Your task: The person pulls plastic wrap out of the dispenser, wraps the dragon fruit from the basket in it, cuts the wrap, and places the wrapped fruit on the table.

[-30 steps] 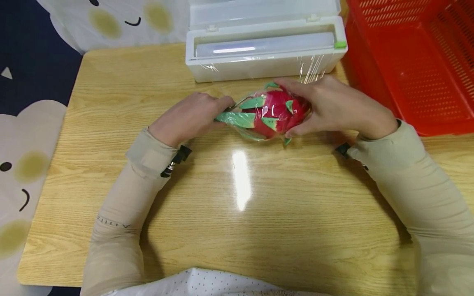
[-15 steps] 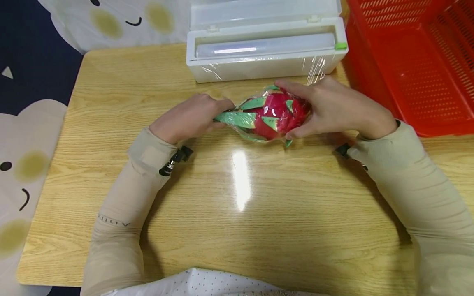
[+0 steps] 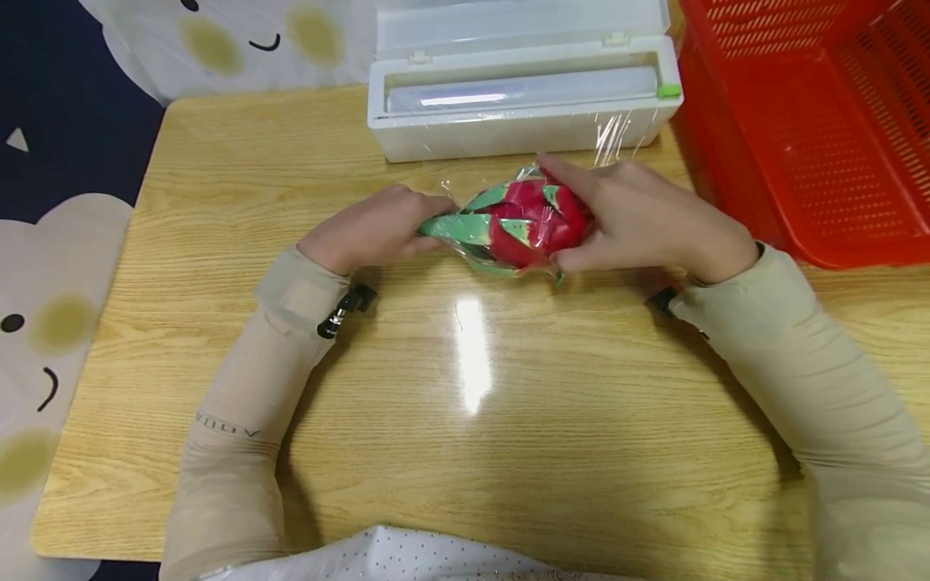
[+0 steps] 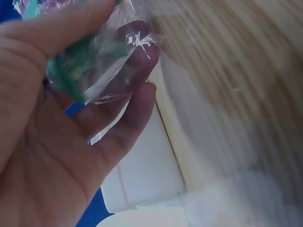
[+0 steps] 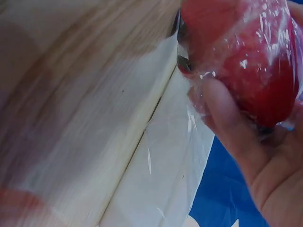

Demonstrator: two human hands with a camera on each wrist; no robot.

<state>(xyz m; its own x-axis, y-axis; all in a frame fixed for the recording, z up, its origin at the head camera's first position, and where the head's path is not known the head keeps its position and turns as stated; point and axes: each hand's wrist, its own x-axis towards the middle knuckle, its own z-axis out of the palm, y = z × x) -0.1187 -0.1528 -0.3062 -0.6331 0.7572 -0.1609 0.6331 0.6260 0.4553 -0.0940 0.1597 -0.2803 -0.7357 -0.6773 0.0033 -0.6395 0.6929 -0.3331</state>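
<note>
A red dragon fruit [image 3: 534, 218] with green scales lies sideways between my hands, covered in clear cling film [image 5: 265, 42]. My right hand [image 3: 643, 222] grips its rounded right end, thumb and fingers spread around it. At the leafy left end, my left hand [image 3: 381, 230] pinches the green tips together with the film. Close up in the left wrist view, the film bunches over the green tips [image 4: 75, 66] between thumb and fingers. Behind the fruit stands a white cling film box [image 3: 508, 137] with its lid up and a roll [image 3: 523, 89] inside. Film stretches from the box toward my right hand.
A red plastic basket [image 3: 814, 226] stands at the right, close to my right forearm. A green slider [image 3: 668, 90] sits at the box's right end. The wooden table [image 3: 407, 452] reflects a bright light near its middle.
The dragon fruit has rolled a little, so its scales face differently. My right hand has shifted slightly left with it. The left hand has barely moved.
</note>
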